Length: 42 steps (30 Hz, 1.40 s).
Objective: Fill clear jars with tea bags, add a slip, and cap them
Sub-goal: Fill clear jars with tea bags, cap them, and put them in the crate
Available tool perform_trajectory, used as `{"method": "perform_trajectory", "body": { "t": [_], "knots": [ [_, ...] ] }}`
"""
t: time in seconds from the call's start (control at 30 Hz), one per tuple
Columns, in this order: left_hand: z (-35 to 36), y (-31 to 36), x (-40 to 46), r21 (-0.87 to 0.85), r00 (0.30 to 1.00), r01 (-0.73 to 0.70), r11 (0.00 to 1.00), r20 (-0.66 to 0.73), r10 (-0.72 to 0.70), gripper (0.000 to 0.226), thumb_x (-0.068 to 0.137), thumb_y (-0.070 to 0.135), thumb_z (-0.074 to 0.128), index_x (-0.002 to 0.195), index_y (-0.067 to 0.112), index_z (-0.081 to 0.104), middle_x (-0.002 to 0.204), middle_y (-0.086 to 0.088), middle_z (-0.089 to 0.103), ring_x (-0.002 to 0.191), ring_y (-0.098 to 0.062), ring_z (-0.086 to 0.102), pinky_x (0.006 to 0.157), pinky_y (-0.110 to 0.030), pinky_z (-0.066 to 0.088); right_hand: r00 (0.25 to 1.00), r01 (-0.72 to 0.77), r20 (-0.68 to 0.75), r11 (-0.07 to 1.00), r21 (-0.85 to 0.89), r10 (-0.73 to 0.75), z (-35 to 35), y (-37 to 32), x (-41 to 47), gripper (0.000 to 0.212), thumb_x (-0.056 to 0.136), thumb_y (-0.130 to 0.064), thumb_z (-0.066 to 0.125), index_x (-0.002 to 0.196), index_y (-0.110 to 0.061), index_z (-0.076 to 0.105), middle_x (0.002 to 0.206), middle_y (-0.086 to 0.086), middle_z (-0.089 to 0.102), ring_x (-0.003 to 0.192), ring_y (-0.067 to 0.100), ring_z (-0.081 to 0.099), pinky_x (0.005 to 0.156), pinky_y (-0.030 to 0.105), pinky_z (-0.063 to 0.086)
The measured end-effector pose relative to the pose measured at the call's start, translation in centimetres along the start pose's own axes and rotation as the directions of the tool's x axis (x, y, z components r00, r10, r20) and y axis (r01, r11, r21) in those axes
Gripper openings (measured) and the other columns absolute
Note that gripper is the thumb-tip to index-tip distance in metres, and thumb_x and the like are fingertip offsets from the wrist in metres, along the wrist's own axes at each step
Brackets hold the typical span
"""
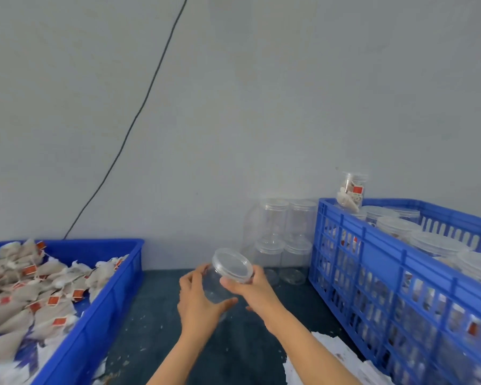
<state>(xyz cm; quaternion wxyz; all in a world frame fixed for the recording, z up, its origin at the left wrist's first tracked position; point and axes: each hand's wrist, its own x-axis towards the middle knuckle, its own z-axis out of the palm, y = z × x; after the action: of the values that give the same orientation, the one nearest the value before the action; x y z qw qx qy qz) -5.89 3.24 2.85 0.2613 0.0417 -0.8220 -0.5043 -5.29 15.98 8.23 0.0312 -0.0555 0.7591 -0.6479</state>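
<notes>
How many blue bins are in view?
2. A shallow tray on the left holds loose tea bags. A tall slotted crate on the right holds capped jars. Neither is fully in frame.

No text can be read anywhere in the frame. The red tags (59, 322) on the tea bags (25, 301) at lower left carry marks too small and blurred to make out, and so does the red label (357, 189) inside the filled jar (350, 192) at right centre.
</notes>
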Motion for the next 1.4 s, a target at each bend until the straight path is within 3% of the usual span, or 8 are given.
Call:
{"method": "perform_trajectory", "body": {
  "t": [0.2,0.47,0.6,0.8,0.97,1.13,1.3,1.4],
  "knots": [
    [-1.6,0.8,-4.1,0.252,0.977,-0.186,0.950,-0.054,0.206,0.091,0.061,0.065,0.075,0.141,0.038,0.042,0.129,0.010,0.043,0.120,-0.010,0.043,0.100,-0.030,0.022,0.996,0.076,-0.058,0.996,0.056,-0.072,0.7,1.3,-3.3,0.048,0.080,-0.043,0.073,0.114,-0.031,0.042,0.114,-0.006,0.056,0.099,0.012,0.062,0.060,0.016,0.046],
    [-1.7,-2.0,-7.2,0.325,0.963,-0.263,0.909,0.023,0.270,0.091,0.059,0.053,0.084,0.138,0.026,0.047,0.131,0.010,0.053,0.128,-0.013,0.046,0.118,-0.046,0.013,0.998,-0.058,0.020,0.997,-0.059,0.059,0.5,4.0,-4.8,0.079,0.062,-0.072,0.054,0.121,-0.023,0.038,0.110,-0.002,0.061,0.094,0.017,0.066,0.074,0.031,0.054],
    [-1.5,-3.6,-8.4,0.341,0.957,-0.290,0.894,0.103,0.270,0.094,0.061,0.033,0.083,0.143,0.020,0.040,0.136,0.005,0.048,0.125,-0.018,0.048,0.103,-0.029,0.034,0.997,-0.058,0.045,0.998,-0.035,0.060,0.7,5.8,-4.9,0.071,0.065,-0.068,0.059,0.118,-0.023,0.042,0.111,-0.001,0.063,0.092,0.012,0.067,0.075,0.029,0.054],
    [-1.4,-4.0,-9.0,0.441,0.904,-0.416,0.795,0.107,0.414,0.093,0.051,0.023,0.083,0.138,0.021,0.047,0.126,-0.002,0.057,0.111,-0.025,0.058,0.085,-0.038,0.052,0.995,0.080,-0.061,0.997,0.008,-0.080,1.0,6.6,-4.5,0.076,0.072,-0.059,0.060,0.137,-0.024,0.041,0.134,-0.005,0.046,0.122,0.010,0.049,0.097,0.023,0.040],
    [-1.8,-4.6,-8.3,0.402,0.865,-0.501,0.766,0.210,0.455,0.091,0.055,0.023,0.080,0.138,0.027,0.043,0.127,0.003,0.055,0.112,-0.021,0.054,0.095,-0.037,0.048,0.969,0.145,-0.206,0.989,0.037,-0.134,1.4,8.0,-4.6,0.021,0.089,-0.046,0.058,0.104,-0.031,0.062,0.115,0.001,0.058,0.104,0.009,0.059,0.098,0.041,0.048],
    [-2.5,-4.2,-7.6,0.349,0.871,-0.484,0.802,0.280,0.404,0.091,0.056,0.029,0.073,0.136,0.044,0.035,0.128,0.020,0.050,0.109,-0.011,0.048,0.084,-0.027,0.050,0.958,0.187,-0.218,0.982,-0.013,-0.185,1.2,9.1,-4.8,0.019,0.092,-0.048,0.052,0.100,-0.035,0.063,0.104,0.004,0.056,0.099,0.011,0.060,0.095,0.046,0.050],
    [-3.0,-4.1,-7.3,0.359,0.853,-0.517,0.778,0.296,0.430,0.090,0.053,0.037,0.074,0.135,0.043,0.039,0.124,0.021,0.054,0.104,-0.012,0.052,0.083,-0.027,0.051,0.949,0.241,-0.204,0.970,-0.020,-0.240,1.1,9.6,-5.1,0.018,0.096,-0.038,0.051,0.099,-0.053,0.061,0.103,0.000,0.053,0.095,0.008,0.062,0.092,0.038,0.053],
    [-3.4,-4.0,-7.2,0.336,0.852,-0.517,0.788,0.293,0.434,0.085,0.052,0.041,0.073,0.134,0.039,0.047,0.123,0.022,0.057,0.100,-0.011,0.053,0.084,-0.025,0.049,0.946,0.263,-0.186,0.964,-0.037,-0.265,1.1,9.8,-5.3,0.022,0.096,-0.035,0.052,0.104,-0.054,0.060,0.106,-0.002,0.053,0.091,0.000,0.060,0.079,0.015,0.049]
  ]
}}
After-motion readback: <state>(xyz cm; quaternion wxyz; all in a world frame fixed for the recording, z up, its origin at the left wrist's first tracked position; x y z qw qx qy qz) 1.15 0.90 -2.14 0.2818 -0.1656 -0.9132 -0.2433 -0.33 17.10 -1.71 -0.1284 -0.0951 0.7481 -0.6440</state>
